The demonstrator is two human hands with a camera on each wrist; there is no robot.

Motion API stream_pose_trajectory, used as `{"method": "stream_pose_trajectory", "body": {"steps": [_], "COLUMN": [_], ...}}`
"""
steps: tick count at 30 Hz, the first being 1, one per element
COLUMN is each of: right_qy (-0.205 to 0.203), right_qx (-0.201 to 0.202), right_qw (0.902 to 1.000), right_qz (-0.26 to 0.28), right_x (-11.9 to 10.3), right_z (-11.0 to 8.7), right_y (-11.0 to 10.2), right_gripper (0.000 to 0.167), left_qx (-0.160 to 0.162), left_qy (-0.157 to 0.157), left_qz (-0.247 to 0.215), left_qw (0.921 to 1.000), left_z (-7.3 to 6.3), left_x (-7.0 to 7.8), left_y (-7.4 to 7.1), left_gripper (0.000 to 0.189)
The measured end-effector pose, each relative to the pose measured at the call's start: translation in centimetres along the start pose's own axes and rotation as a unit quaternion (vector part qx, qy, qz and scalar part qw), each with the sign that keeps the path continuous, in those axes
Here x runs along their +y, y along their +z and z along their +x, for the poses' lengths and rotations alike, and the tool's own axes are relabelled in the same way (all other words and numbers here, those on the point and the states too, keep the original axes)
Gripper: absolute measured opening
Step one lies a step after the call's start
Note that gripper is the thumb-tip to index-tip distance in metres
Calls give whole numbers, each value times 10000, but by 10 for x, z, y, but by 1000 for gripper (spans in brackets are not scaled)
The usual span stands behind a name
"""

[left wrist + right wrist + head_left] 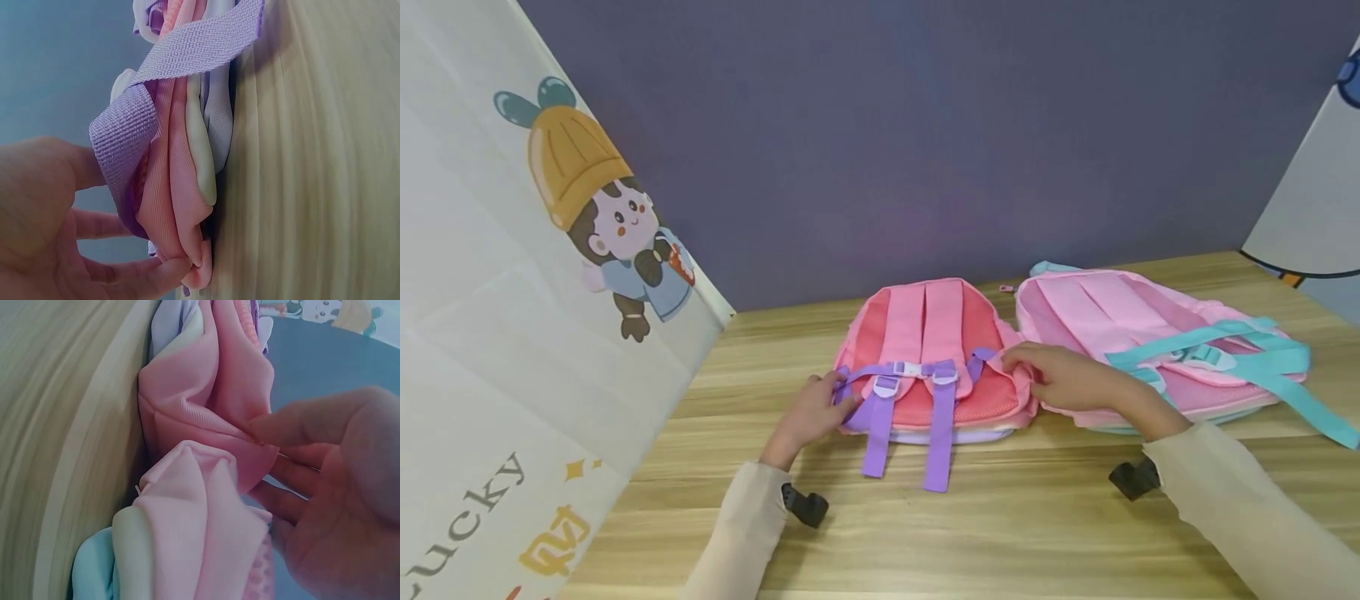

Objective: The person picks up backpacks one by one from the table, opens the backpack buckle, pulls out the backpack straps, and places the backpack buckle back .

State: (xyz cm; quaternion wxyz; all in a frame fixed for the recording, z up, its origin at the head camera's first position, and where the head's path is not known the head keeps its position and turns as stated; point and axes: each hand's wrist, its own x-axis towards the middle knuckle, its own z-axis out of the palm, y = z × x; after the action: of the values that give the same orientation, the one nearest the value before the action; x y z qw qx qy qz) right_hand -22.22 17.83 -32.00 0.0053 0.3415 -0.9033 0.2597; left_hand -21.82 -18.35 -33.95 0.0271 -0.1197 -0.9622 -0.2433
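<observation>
A pink backpack (912, 333) with coral mesh panels and purple straps lies back side up on the wooden table. A white buckle (907, 369) joins its purple cross strap. My left hand (808, 412) is at its lower left corner. In the left wrist view, fairly straight fingers (144, 275) touch the pink side fabric, and the thumb tip is hidden behind a purple strap (122, 140). At the lower right side my right hand (1075, 379) pinches the pink fabric (215, 425) between thumb and fingers.
A second, lighter pink backpack (1120, 308) with teal straps (1262, 358) lies close on the right, touching the first. Behind stands a dark blue-grey panel (925, 150). A white panel (475, 275) with a cartoon figure (617, 225) borders the table (1000, 525) on the left.
</observation>
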Motion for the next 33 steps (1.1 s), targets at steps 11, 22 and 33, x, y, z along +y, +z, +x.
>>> {"method": "stream_pose_trajectory", "body": {"steps": [11,22,33], "right_qy": [208,346,455], "right_qx": [173,378,422], "right_qw": [9995,9980,9977], "right_qz": [-150,-377,-285], "right_x": [14,27,30], "right_z": [-22,-38,-48], "right_y": [-13,-18,-19], "right_gripper": [35,41,41], "left_qx": [-149,-487,-470], "left_qy": [436,649,805], "left_qz": [167,39,105], "left_qw": [9988,9967,9956], "left_z": [4,9,7], "left_x": [24,41,47], "left_y": [10,17,22], "left_gripper": [47,40,36]}}
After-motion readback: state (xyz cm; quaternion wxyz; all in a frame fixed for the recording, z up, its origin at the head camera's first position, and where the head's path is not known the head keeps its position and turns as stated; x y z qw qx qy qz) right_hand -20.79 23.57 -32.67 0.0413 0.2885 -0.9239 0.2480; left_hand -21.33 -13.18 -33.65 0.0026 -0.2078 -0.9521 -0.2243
